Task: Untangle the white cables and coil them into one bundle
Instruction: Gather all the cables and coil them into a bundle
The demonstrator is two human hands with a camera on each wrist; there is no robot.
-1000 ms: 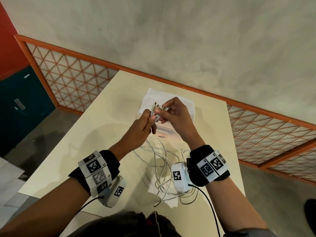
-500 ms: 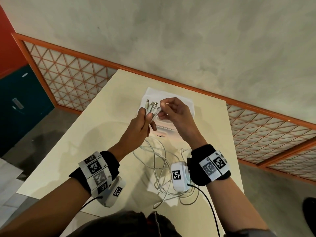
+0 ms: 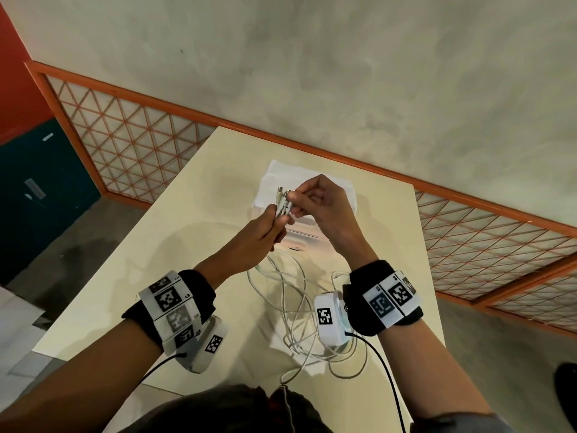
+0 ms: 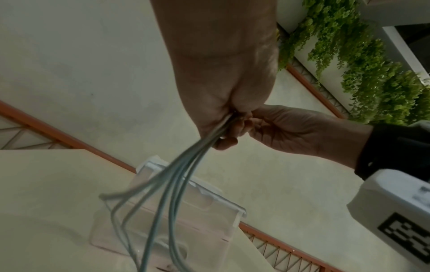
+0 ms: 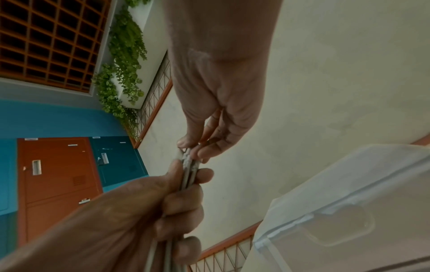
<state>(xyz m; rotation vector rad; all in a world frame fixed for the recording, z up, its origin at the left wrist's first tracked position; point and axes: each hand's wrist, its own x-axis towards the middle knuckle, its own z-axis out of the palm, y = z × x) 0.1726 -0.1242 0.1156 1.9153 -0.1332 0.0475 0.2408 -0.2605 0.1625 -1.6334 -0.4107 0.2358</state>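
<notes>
Several white cables [image 3: 293, 295] trail in loose loops over the cream table [image 3: 193, 245] and rise to my hands. My left hand [image 3: 265, 229] grips the gathered cable ends [image 3: 282, 204] in a fist, plugs pointing up. In the left wrist view the strands [image 4: 177, 184] hang down from that fist [image 4: 221, 117]. My right hand [image 3: 315, 201] pinches the plug tips at the top of the bunch; the right wrist view shows its fingertips [image 5: 200, 147] on the plugs [image 5: 189, 162] above my left hand [image 5: 177, 198].
A clear plastic box with a white lid [image 3: 327, 195] stands on the table beyond my hands, also seen in the wrist views [image 4: 186, 211] [image 5: 337, 211]. An orange lattice railing [image 3: 131, 145] borders the far side. The table's near edge is under my forearms.
Both hands stay together at the cable ends. The left hand now holds the bunch more upright, and the right fingers have shifted onto the plug tips. The loops on the table barely moved.
</notes>
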